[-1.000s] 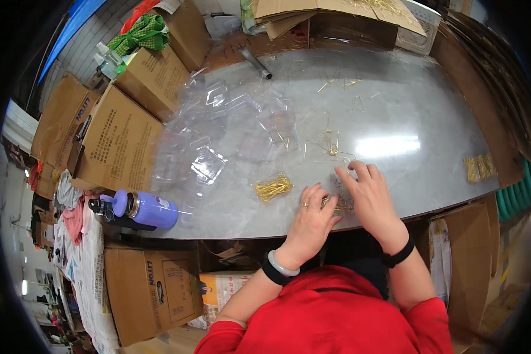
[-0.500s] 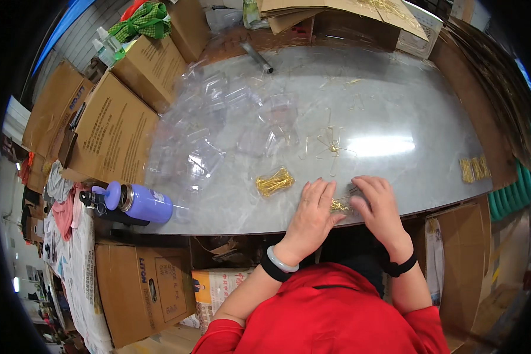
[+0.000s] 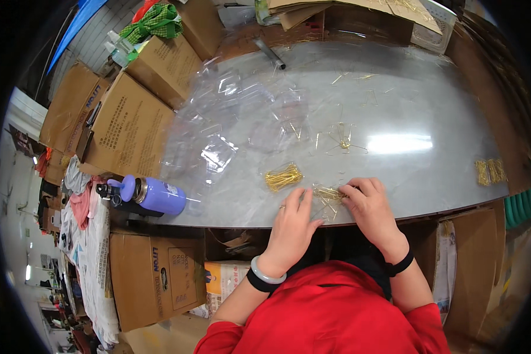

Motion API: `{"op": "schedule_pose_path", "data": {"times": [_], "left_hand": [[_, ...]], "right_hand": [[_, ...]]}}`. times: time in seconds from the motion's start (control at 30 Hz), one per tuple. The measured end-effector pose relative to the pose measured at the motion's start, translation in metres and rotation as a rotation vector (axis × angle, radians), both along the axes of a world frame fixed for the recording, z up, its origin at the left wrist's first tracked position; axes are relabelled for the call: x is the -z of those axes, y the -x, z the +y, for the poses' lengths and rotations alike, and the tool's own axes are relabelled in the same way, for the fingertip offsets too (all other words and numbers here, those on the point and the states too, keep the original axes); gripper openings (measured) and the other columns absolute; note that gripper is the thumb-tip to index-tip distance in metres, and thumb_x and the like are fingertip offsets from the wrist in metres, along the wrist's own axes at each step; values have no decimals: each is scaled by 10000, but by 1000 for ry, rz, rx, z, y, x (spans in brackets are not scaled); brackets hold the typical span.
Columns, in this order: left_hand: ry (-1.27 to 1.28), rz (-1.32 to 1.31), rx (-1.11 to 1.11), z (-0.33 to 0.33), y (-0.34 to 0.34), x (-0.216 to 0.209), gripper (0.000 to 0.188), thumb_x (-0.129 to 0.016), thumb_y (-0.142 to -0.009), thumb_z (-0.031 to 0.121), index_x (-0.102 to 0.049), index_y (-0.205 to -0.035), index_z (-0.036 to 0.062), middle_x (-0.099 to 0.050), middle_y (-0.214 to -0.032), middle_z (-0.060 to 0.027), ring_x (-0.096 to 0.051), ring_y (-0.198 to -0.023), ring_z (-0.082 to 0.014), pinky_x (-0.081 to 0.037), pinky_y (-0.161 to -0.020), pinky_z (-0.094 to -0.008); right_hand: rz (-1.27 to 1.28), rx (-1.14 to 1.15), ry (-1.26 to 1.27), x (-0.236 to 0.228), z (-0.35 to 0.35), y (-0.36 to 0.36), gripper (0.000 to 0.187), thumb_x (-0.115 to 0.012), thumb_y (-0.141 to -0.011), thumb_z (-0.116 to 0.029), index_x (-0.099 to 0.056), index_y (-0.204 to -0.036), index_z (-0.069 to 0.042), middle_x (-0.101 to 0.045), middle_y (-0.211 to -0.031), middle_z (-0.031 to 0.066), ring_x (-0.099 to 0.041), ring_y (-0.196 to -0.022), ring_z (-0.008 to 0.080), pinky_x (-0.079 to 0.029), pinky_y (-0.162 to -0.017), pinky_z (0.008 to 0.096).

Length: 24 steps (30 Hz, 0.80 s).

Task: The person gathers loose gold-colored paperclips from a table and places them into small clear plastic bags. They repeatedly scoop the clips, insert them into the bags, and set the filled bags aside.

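Observation:
Close to the near table edge, a loose bunch of thin gold bent-wire pieces (image 3: pixel 327 194) lies between my two hands. My right hand (image 3: pixel 373 211) has its thumb and fingers pinched on the right end of these wires. On the other side, my left hand (image 3: pixel 290 229) rests on the table with fingers stretched out and nothing in them, its fingertips just left of the bunch. Behind my left fingertips lies a neat gold wire bundle (image 3: pixel 284 177), apparently in a clear plastic box. Several stray wire pieces (image 3: pixel 344 141) are scattered farther back.
Clear plastic boxes (image 3: pixel 218 152) spread over the left half of the grey table (image 3: pixel 407 183). A purple bottle (image 3: pixel 162 196) lies at the front left. Cardboard boxes (image 3: pixel 127 127) line the left side. More gold bundles (image 3: pixel 489 171) sit at the right edge; a dark tube (image 3: pixel 269 54) lies at the back.
My hands have moved apart, the left one to the left, uncovering the wire bunch between them. My right fingers now pinch its right end. The whole view has shifted slightly.

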<state>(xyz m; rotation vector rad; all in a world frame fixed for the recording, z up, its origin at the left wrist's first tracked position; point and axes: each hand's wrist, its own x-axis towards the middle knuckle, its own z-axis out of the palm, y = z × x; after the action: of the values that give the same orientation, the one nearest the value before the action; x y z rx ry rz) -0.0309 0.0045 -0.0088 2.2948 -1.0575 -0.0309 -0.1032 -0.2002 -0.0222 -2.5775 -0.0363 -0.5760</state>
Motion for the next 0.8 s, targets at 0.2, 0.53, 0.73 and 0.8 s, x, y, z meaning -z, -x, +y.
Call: {"op": "schedule_pose_path", "data": {"times": [0.2,0.53,0.73,0.8], "left_hand": [[-106,61,-43,-22,-11,-10,650,-765,-844,143,-459,-1385,-47,-484,-1335,-236,-587,-1118,-436,-519,-891,-449],[159,198,37,-31,-17,5,416,-742,-857,47,-603,-1235,-55,-551,-1075,-165,-622,-884,-296,-528,-758,-374],[241,379,131,-29,-10,-4,454,-734,-843,-12,-589,-1272,-48,-546,-1130,-138,-610,-867,-220,-532,-745,-322],[271,336,103,-29,-6,-2,477,-733,-839,-18,-576,-1289,-45,-541,-1156,-144,-608,-857,-224,-534,-748,-322]], "right_hand": [[-35,-71,42,-14,3,-1,484,-795,-756,-152,-635,-1208,-87,-625,-1185,73,-552,-1125,298,-432,-984,427],[-57,-9,-16,-2,-1,0,443,-790,-755,-152,-638,-1165,-83,-619,-1153,78,-558,-1107,313,-445,-959,453],[-107,-20,17,3,-3,-4,455,-792,-752,-142,-625,-1170,-75,-611,-1161,85,-559,-1104,321,-455,-948,442],[-80,-38,-12,6,-6,-3,475,-792,-751,-128,-621,-1189,-65,-614,-1194,95,-551,-1142,334,-456,-976,444]]}}
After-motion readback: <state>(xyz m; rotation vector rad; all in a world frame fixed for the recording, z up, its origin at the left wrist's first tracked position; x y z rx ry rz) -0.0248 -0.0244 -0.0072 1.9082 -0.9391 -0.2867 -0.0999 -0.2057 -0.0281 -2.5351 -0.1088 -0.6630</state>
